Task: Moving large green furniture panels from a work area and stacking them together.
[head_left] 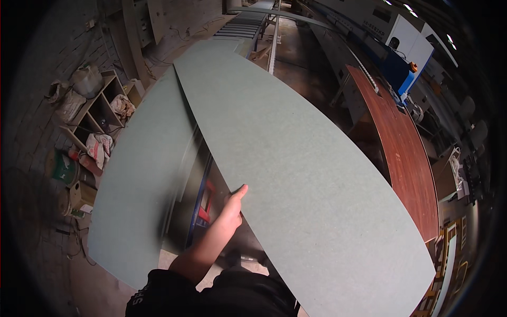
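Note:
A large pale grey-green board [296, 158] slants across the middle of the head view, from the far centre to the near right. My left hand [232, 207] is closed on its left edge, thumb on top and the other fingers hidden underneath. Left of it lies a second board [137, 164] of the same colour, partly beneath the far end of the first one. Between the two boards a dark gap shows a blue rail [198, 208] and a red part [207, 199]. My right hand cannot be seen.
A reddish-brown wood-grain panel [398, 164] lies along the right, beside a blue-and-white machine [404, 68]. A roller conveyor [243, 25] stands beyond the boards. Along the left wall are an open shelf [97, 113] with bags and a green bucket [64, 168].

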`<state>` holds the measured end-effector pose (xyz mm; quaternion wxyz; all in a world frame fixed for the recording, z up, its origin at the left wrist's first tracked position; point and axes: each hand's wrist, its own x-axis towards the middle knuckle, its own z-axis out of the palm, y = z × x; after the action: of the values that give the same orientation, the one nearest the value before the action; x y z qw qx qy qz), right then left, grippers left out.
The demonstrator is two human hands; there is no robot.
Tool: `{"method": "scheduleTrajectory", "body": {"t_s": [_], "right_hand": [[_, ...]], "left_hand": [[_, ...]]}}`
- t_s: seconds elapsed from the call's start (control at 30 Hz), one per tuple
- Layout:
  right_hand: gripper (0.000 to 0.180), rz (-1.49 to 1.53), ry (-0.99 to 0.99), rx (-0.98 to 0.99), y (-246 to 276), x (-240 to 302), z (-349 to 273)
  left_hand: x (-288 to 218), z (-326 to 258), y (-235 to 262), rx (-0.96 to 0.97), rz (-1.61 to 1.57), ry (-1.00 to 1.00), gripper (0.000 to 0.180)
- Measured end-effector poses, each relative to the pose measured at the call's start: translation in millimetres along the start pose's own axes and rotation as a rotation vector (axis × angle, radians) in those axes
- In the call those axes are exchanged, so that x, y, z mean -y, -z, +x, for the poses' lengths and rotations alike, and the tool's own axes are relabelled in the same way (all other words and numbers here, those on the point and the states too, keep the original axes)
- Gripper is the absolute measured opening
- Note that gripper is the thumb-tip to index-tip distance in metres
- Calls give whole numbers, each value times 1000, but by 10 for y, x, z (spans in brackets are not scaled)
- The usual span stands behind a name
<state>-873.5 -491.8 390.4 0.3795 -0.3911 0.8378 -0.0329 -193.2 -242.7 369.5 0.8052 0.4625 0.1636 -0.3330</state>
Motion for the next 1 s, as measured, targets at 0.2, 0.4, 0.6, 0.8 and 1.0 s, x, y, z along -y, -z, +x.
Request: {"method": "scheduleTrajectory", "body": {"t_s": [0.2,0.4,0.6,0.8,1.0], "right_hand": [[45,89,77,-24,-122,-976,-1129],[47,220,117,13,-285,-2327,-2007],[58,-50,179,208,-936,-3909,-1359],[65,177,344,237,-1703,-4560,-1564],[72,130,180,165,-1985,-4331,-2494]], "left_hand": [[-223,-265,731,-70,142,-49,57],[40,-268,1599,-117,179,42,71],[646,-1173,2792,-41,380,11,63],[281,-2311,4764,-317,1260,-514,49],[-936,-2818,6193,-643,1305,-480,49]]}}
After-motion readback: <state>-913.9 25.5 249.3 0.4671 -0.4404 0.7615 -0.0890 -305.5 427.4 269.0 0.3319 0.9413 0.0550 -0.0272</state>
